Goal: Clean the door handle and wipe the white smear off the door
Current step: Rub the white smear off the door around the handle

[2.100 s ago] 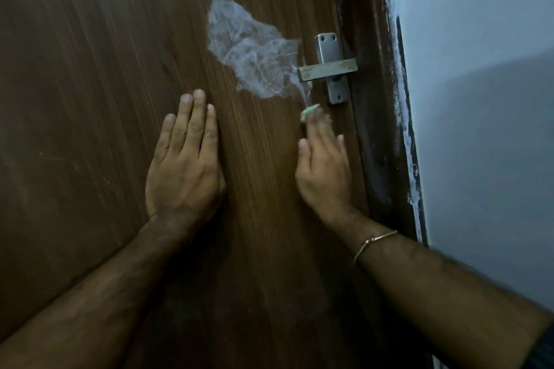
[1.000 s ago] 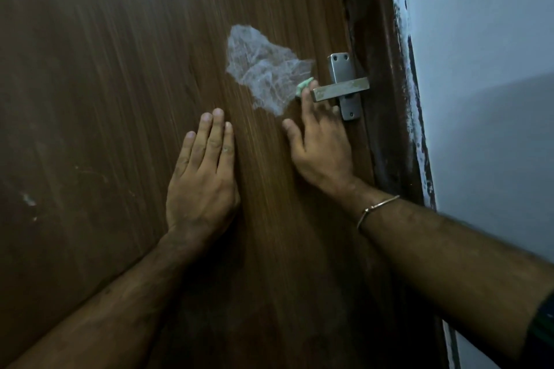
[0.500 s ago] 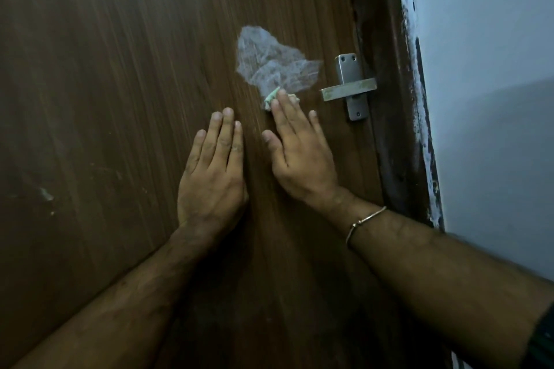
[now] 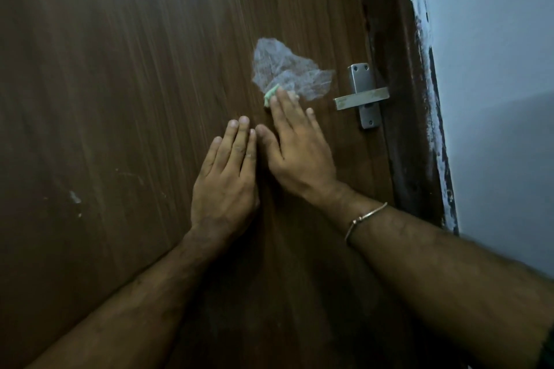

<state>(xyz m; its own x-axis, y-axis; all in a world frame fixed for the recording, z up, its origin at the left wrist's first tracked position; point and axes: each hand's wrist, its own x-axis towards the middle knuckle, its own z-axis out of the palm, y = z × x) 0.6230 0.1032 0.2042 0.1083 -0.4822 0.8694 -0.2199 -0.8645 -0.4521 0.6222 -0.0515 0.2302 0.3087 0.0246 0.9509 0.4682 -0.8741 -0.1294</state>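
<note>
A white smear [image 4: 287, 69] marks the brown wooden door [image 4: 135, 69], just left of the metal lever handle [image 4: 361, 97]. My right hand [image 4: 296, 153] lies flat on the door and presses a small green cloth [image 4: 270, 94] under its fingertips at the smear's lower left edge. Only a corner of the cloth shows. My left hand [image 4: 227, 180] rests flat on the door beside it, fingers together, holding nothing. The two hands almost touch.
The dark door frame [image 4: 401, 99] runs down the right of the handle, with rough white paint along its outer edge. A pale wall [image 4: 494, 69] lies beyond. Small white specks [image 4: 75, 196] dot the door at the left.
My right hand with the cloth has moved left from the handle onto the smear's lower edge. The smear's lower part has shrunk. My left hand has stayed flat on the door.
</note>
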